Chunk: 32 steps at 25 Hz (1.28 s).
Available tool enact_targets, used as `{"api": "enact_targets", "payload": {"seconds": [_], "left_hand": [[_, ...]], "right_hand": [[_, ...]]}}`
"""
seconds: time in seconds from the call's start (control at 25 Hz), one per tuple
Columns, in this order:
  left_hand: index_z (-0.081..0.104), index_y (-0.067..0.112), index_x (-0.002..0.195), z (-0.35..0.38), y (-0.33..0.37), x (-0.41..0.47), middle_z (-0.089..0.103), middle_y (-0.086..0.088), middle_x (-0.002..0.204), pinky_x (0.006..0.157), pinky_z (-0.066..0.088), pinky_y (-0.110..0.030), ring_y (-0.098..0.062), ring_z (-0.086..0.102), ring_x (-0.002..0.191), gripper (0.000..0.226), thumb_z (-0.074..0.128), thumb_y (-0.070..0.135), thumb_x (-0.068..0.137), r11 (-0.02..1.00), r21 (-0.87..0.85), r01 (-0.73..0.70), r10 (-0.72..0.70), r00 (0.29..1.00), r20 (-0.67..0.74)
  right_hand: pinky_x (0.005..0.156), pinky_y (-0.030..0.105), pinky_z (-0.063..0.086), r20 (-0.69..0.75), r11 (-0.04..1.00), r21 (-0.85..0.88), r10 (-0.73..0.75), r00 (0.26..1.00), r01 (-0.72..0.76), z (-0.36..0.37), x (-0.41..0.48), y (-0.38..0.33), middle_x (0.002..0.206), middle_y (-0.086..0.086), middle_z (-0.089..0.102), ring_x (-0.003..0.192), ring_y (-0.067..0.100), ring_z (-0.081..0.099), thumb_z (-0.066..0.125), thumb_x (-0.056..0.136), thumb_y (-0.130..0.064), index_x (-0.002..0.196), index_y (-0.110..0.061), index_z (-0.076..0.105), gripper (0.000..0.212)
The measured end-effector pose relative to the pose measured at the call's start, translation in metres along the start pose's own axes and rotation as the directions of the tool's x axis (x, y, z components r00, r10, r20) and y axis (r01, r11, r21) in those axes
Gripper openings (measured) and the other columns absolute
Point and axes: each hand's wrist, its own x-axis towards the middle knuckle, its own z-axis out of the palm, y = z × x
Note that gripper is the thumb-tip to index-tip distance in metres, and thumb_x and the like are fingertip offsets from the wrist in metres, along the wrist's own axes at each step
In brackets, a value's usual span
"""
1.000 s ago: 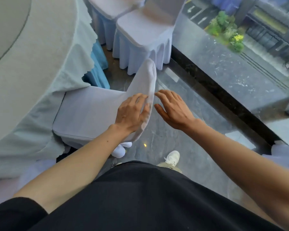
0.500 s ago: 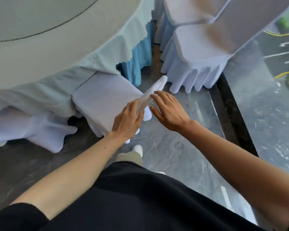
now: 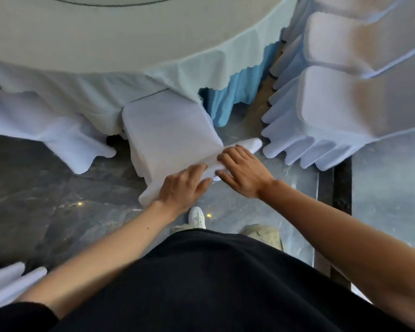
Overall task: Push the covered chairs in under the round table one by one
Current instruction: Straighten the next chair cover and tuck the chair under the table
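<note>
The round table (image 3: 134, 32) fills the top of your view, its pale cloth hanging to a scalloped hem over a blue skirt (image 3: 235, 92). Two more covered chairs (image 3: 331, 99) stand to your right, well out from the table, their pleated skirts reaching the dark stone floor (image 3: 58, 195). The chair in hand (image 3: 168, 125) sits directly in front of you with the far edge of its seat tucked just under the tablecloth's hem, the rest not yet in.

Your left hand (image 3: 182, 185) lies flat on the top of the chair's backrest (image 3: 235, 152), fingers loosely curled over the edge. Your right hand (image 3: 244, 171) is open, palm on the same top edge just beside it. Neither is clenched.

Expect the fabric cover to be loose and slippery, so it will likely slide before the frame moves. Press through it onto the rigid top rail, hands apart, and push low and level; the chair looks light and could tip.
</note>
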Motion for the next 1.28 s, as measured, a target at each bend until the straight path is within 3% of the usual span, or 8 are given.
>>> {"api": "enact_targets", "payload": {"seconds": [0.12, 0.24, 0.4, 0.6, 0.76, 0.92, 1.16, 1.28], "left_hand": [[0.050, 0.017, 0.107, 0.002, 0.009, 0.000, 0.069, -0.003, 0.087, 0.042, 0.045, -0.031, -0.026, 0.067, 0.064, 0.038, 0.029, 0.049, 0.101, 0.997, 0.020, 0.078, -0.077, 0.996, -0.033], [0.053, 0.017, 0.104, 0.003, 0.012, 0.004, 0.068, -0.005, 0.085, 0.044, 0.047, -0.031, -0.026, 0.067, 0.065, 0.032, 0.041, 0.045, 0.095, 0.991, 0.058, 0.121, -0.119, 0.992, -0.036], [0.058, 0.011, 0.105, 0.009, 0.037, -0.002, 0.065, -0.011, 0.091, 0.058, 0.051, -0.039, -0.031, 0.064, 0.072, 0.036, 0.045, 0.043, 0.096, 0.929, 0.218, 0.300, -0.295, 0.954, -0.054], [0.047, 0.012, 0.113, 0.011, 0.045, -0.002, 0.062, -0.015, 0.100, 0.071, 0.051, -0.044, -0.033, 0.062, 0.081, 0.038, 0.038, 0.047, 0.100, 0.892, 0.274, 0.358, -0.365, 0.931, -0.029], [0.050, 0.012, 0.112, 0.008, 0.042, -0.004, 0.064, -0.013, 0.098, 0.067, 0.054, -0.043, -0.030, 0.064, 0.080, 0.042, 0.038, 0.050, 0.099, 0.909, 0.272, 0.317, -0.321, 0.947, -0.032], [0.051, 0.017, 0.108, 0.014, 0.030, -0.008, 0.065, -0.008, 0.092, 0.050, 0.052, -0.036, -0.026, 0.065, 0.067, 0.043, 0.040, 0.056, 0.098, 0.935, 0.229, 0.269, -0.256, 0.963, -0.085], [0.054, 0.020, 0.106, 0.024, -0.008, 0.006, 0.069, -0.004, 0.082, 0.043, 0.050, -0.027, -0.019, 0.067, 0.059, 0.039, 0.045, 0.057, 0.096, 0.982, 0.191, -0.003, 0.033, 0.987, -0.156], [0.056, 0.020, 0.106, 0.029, -0.022, 0.035, 0.069, 0.000, 0.080, 0.043, 0.047, -0.026, -0.017, 0.066, 0.057, 0.038, 0.048, 0.056, 0.095, 0.973, 0.228, 0.026, 0.022, 0.978, -0.207]], "right_hand": [[0.090, 0.040, 0.042, 0.040, 0.996, 0.028, -0.082, 0.996, 0.081, 0.001, 0.009, 0.019, 0.100, 0.009, 0.058, 0.090, 0.029, 0.055, 0.028, 0.101, -0.055, 0.111, -0.011, 0.056, 0.053], [0.080, 0.040, 0.044, 0.042, 0.991, 0.060, -0.118, 0.992, 0.116, 0.002, 0.017, 0.031, 0.093, 0.007, 0.058, 0.082, 0.029, 0.056, 0.028, 0.098, -0.060, 0.103, -0.013, 0.057, 0.056], [0.071, 0.040, 0.043, -0.008, 0.956, 0.184, -0.230, 0.973, 0.227, 0.011, 0.020, 0.047, 0.086, 0.006, 0.059, 0.076, 0.030, 0.056, 0.036, 0.097, -0.057, 0.096, -0.010, 0.056, 0.051], [0.065, 0.035, 0.042, -0.024, 0.953, 0.185, -0.239, 0.971, 0.240, 0.012, 0.024, 0.053, 0.081, 0.003, 0.063, 0.072, 0.028, 0.061, 0.037, 0.094, -0.058, 0.095, -0.012, 0.058, 0.051], [0.057, 0.032, 0.039, -0.060, 0.960, 0.164, -0.218, 0.974, 0.225, 0.014, 0.028, 0.050, 0.072, 0.002, 0.061, 0.065, 0.027, 0.059, 0.038, 0.094, -0.057, 0.087, -0.012, 0.058, 0.050], [0.052, 0.029, 0.035, -0.086, 0.956, 0.128, -0.256, 0.963, 0.265, 0.019, 0.032, 0.052, 0.068, 0.000, 0.059, 0.059, 0.023, 0.057, 0.031, 0.097, -0.059, 0.082, -0.013, 0.058, 0.055], [0.044, 0.028, 0.035, -0.185, 0.945, 0.073, -0.301, 0.935, 0.319, 0.027, 0.052, 0.065, 0.062, 0.000, 0.053, 0.050, 0.021, 0.051, 0.035, 0.097, -0.056, 0.071, -0.013, 0.056, 0.054], [0.044, 0.027, 0.035, -0.198, 0.948, 0.039, -0.302, 0.932, 0.316, 0.019, 0.080, 0.084, 0.062, 0.001, 0.053, 0.050, 0.023, 0.053, 0.030, 0.097, -0.057, 0.071, -0.013, 0.057, 0.057]]}}
